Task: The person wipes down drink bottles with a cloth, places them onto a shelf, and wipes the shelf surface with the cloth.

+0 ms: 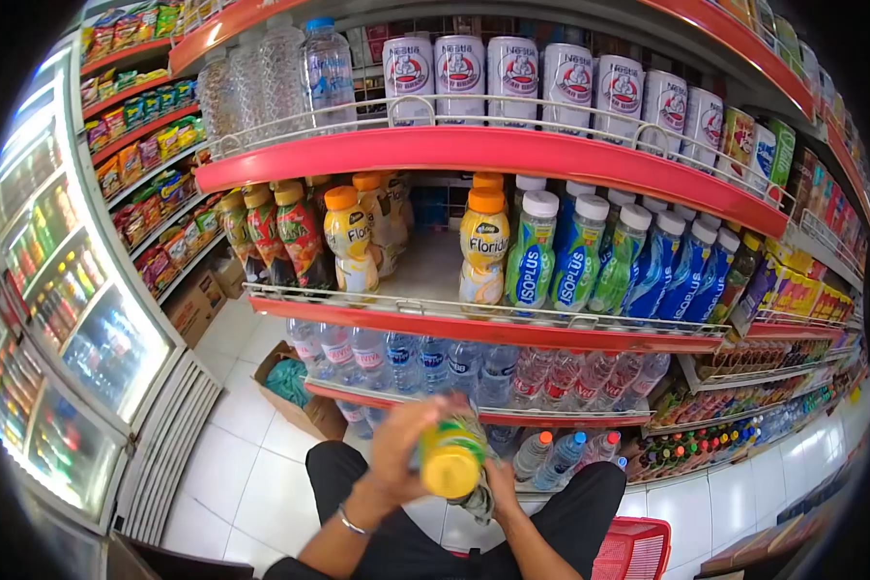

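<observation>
My left hand point(401, 454), with a metal bracelet at the wrist, is wrapped round a bottle point(451, 469) that has a yellow cap and a green and yellow label. The bottle is tilted, its cap towards me, and motion smears it and the hand. Close beside it my right hand point(500, 488) is closed on a greyish, crumpled cloth point(478, 503). The cloth lies along the bottle's right side; whether it presses on the bottle I cannot tell. Both hands are above my lap, in front of the lower shelves.
Ahead, the middle shelf point(416, 275) carries orange-capped bottles point(483, 237) with a gap between them, and Isoplus bottles point(580, 251). White cans point(512, 77) stand above, water bottles point(435, 362) below. A cardboard box point(300, 391), a red basket point(638, 549) and a glass-door fridge point(68, 271) are nearby.
</observation>
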Tool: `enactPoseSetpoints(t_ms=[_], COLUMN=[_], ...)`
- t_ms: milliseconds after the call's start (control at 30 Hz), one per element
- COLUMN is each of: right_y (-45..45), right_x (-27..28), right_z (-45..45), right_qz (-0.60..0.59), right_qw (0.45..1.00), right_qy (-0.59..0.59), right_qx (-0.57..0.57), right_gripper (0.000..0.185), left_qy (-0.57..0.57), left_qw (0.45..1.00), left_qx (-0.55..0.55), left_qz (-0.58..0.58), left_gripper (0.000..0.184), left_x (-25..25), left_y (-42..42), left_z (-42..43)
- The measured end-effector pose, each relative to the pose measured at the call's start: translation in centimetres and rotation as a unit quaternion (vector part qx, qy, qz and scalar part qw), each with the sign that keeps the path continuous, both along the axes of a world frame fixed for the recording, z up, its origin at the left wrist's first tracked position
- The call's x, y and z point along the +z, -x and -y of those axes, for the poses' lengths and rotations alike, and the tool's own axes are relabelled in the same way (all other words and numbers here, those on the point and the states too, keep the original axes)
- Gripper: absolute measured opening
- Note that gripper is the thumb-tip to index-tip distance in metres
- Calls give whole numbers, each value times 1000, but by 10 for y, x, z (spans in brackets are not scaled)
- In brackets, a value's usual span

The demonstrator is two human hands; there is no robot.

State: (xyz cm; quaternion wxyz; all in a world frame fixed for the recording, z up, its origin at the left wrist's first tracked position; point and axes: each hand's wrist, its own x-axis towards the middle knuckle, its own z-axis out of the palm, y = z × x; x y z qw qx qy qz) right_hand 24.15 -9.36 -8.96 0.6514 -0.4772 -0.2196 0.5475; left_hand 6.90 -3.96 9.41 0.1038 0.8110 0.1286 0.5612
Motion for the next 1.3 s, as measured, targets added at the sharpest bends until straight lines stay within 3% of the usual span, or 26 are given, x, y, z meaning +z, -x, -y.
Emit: enactPoseSetpoints(t_ms=[33, 100, 233, 300, 400, 600, 700, 1000, 1067, 1133, 1300], right_y=[2, -1, -9, -13, -16, -16, -15, -15, -17, -19, -20], right_x=[6, -11, -25, -29, -35, -35, -29, -39, -50, -51, -52], right_z=[2, -3, -10, -12, -12, -12, -11, -14, -17, -17, -17], right_qz=[15, 41, 71, 80, 94, 130, 149, 155, 187, 178, 174], right_qw=[1000, 998, 997, 997, 995, 991, 988, 987, 982, 983, 984], right_qy=[14, 37, 30, 10, 20, 29, 41, 31, 30, 30, 33], right_qx=[-1, -2, -4, -14, -18, -10, -12, 6, 2, 14, 14], right_gripper=[27, 30, 29, 28, 28, 26, 26, 26, 27, 27, 28], left_qy=[-39, 2, -26, -27, 22, -36, 31, 31, 57, 157, 86], left_qw=[998, 985, 979, 978, 980, 972, 972, 966, 959, 939, 959], left_qx=[30, -42, 146, 184, 173, 231, 235, 255, 270, 285, 266], left_qz=[32, 166, 140, 90, 92, 23, 10, -29, -62, -106, -42], left_gripper=[75, 73, 67, 66, 62, 66, 69, 70, 67, 74, 73], left_x=[18, 37, 98, 114, 122, 120, 118, 126, 134, 136, 113], left_y=[3, -3, -9, -9, -29, -52, -61, -88, -94, -102, -121], left_z=[-6, -25, -47, -62, -78, -122, -139, -211, -224, -246, -306])
